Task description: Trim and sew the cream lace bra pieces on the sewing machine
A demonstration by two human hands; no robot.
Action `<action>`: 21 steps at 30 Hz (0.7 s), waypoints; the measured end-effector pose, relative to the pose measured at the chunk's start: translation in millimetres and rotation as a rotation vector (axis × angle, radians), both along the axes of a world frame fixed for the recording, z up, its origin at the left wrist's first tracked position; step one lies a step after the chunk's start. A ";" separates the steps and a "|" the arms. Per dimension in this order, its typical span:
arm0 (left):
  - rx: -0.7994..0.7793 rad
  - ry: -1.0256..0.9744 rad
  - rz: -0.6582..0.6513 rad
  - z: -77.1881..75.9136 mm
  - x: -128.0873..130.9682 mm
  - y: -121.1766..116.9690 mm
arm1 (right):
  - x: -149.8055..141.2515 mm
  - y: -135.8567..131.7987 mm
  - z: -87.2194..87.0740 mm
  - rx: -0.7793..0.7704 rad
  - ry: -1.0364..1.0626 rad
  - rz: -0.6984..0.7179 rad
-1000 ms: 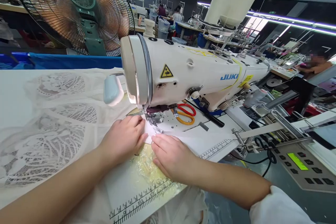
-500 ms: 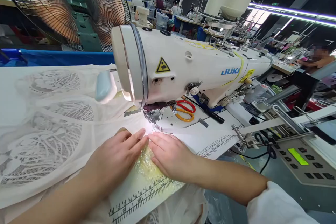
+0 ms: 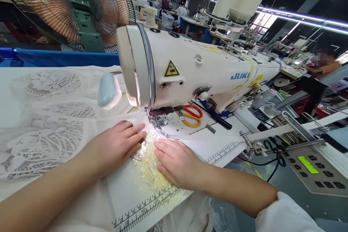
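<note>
From the head camera, the left hand (image 3: 119,146) lies palm down with its fingers nearly straight and close together, at the edge of the white lace fabric (image 3: 94,130). The right hand (image 3: 179,163) is also palm down, fingers together and slightly bent, with its tips close to the left hand's; a narrow gap parts the two. Whether either hand pinches anything beneath it cannot be told, as both thumbs and palms are largely hidden.

The fabric spreads out to the left of the left hand, with openwork panels, and reaches ahead of its fingertips toward the presser foot (image 3: 157,120). Between the hands and nearer the wearer, a yellowish patch (image 3: 148,172) under shiny, wrinkled film lies on the white table (image 3: 123,194), which bears a printed scale (image 3: 144,210) below the right hand.

The sewing machine (image 3: 176,61) stands just beyond both hands. Ahead of the right hand lie red and orange handles (image 3: 191,125) and a black rod (image 3: 223,121). A large fan (image 3: 111,7) stands beyond the left hand, well apart; a control panel (image 3: 312,174) sits to the right of the right forearm.
</note>
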State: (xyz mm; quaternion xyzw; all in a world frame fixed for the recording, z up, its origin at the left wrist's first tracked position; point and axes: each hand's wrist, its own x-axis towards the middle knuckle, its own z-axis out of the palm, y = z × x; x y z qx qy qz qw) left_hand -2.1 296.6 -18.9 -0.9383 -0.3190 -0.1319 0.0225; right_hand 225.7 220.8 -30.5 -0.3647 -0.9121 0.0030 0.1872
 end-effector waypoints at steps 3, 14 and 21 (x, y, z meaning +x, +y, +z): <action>-0.037 0.011 0.025 1.6 -1.1 5.9 | -0.5 -0.1 -0.6 0.015 0.018 -0.003; 0.046 0.101 0.061 5.9 1.8 12.6 | -11.7 -8.4 12.5 -0.047 0.056 0.024; -0.028 0.187 0.223 17.3 -14.1 -27.8 | -77.8 -45.5 12.1 -0.076 0.017 0.185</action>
